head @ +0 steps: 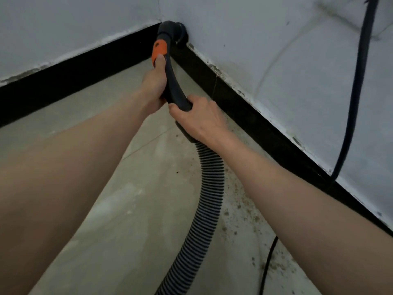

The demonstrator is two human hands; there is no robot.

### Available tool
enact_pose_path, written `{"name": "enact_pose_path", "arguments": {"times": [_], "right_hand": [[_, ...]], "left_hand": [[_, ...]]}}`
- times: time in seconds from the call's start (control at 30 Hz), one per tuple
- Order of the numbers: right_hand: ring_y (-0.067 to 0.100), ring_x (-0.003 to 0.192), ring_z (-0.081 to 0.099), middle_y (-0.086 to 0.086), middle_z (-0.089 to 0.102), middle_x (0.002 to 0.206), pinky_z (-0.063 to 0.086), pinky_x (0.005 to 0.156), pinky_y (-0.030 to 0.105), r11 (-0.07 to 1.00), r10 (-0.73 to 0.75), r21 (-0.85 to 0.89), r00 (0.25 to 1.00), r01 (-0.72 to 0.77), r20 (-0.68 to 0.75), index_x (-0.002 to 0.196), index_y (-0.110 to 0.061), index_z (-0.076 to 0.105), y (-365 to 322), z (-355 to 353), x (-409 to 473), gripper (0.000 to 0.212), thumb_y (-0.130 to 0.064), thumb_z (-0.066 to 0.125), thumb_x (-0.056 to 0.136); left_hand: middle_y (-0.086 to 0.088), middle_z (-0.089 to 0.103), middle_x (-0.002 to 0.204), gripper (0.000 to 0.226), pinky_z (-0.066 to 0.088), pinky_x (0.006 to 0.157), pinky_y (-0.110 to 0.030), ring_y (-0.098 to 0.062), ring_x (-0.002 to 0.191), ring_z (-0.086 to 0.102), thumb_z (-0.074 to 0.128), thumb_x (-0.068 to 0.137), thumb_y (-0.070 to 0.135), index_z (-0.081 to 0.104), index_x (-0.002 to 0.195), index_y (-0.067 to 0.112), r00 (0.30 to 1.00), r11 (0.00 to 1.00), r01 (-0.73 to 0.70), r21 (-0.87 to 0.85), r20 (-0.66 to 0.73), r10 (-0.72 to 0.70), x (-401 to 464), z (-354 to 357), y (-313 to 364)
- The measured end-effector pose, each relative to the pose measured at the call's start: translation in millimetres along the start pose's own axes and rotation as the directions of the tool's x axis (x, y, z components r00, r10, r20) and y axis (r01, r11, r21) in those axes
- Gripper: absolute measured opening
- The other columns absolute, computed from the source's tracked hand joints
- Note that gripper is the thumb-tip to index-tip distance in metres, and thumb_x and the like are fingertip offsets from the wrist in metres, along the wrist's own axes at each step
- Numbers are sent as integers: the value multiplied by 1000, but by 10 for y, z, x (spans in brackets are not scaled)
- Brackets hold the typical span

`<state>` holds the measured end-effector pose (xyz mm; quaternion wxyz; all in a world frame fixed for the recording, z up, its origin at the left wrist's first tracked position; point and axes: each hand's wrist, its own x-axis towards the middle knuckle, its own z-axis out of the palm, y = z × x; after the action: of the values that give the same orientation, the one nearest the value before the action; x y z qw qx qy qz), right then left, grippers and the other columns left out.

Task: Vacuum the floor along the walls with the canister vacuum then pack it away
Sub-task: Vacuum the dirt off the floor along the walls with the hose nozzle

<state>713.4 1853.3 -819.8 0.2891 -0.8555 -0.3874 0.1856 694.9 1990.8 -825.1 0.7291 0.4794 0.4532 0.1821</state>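
A dark curved vacuum handle [173, 81] with an orange band [159, 51] points into the room corner. Its black nozzle end [175, 31] touches the wall just above the black skirting. My left hand [154, 86] grips the handle below the orange band, thumb lying along it. My right hand [198, 117] grips the lower end of the handle where the ribbed grey hose [207, 188] joins. The hose curves down across the floor and leaves the bottom edge. The canister itself is out of view.
Two white walls meet at the corner, each with a black skirting [74, 75]. A black power cord [359, 71] hangs down the right wall and reappears on the floor [269, 262]. Brown dirt specks [240, 209] lie on the pale floor tiles along the right wall.
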Motion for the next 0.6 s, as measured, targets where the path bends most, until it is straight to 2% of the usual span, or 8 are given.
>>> {"name": "enact_pose_path", "arguments": {"times": [0.07,0.17,0.3,0.4,0.6], "right_hand": [[20,66,60,-2,58,74,42,54,32,1000,-5,-9,1000,5,-11,90,-22,57,20,-5,-26,35,-56,52,88],[20,62,58,-2,57,70,37,51,30,999,-4,-46,1000,3,-29,87,-23,55,75,1,-166,34,-56,50,88],[19,60,56,-2,56,69,37,49,29,998,31,-56,999,-33,-44,82,-26,49,189,-27,-497,32,-58,50,88],[18,59,56,-2,57,68,39,49,29,995,60,-82,997,-64,-50,84,-25,50,271,-86,-820,33,-58,48,88],[17,54,55,-3,54,62,34,46,27,986,116,-110,991,-123,-68,79,-26,48,389,-199,-1373,30,-55,51,89]], "left_hand": [[-7,60,93,55,52,79,-31,-19,82,59,35,97,55,51,115,6,999,1000,15,-6,-30,-15,1,10,-19],[-6,58,86,43,51,74,-31,-18,77,58,34,98,52,49,100,12,1000,1000,-9,-4,-5,9,-101,13,-117],[-6,55,80,44,50,74,-33,-20,74,56,33,99,48,49,106,8,1000,1000,-23,1,-3,23,-373,115,-300],[-6,57,83,44,51,76,-34,-21,77,58,33,99,48,49,107,8,1000,1000,-6,17,13,6,-635,213,-443],[-4,60,88,44,49,62,-28,-17,77,59,32,99,49,50,113,11,997,996,25,88,70,-32,-1095,330,-722]]}}
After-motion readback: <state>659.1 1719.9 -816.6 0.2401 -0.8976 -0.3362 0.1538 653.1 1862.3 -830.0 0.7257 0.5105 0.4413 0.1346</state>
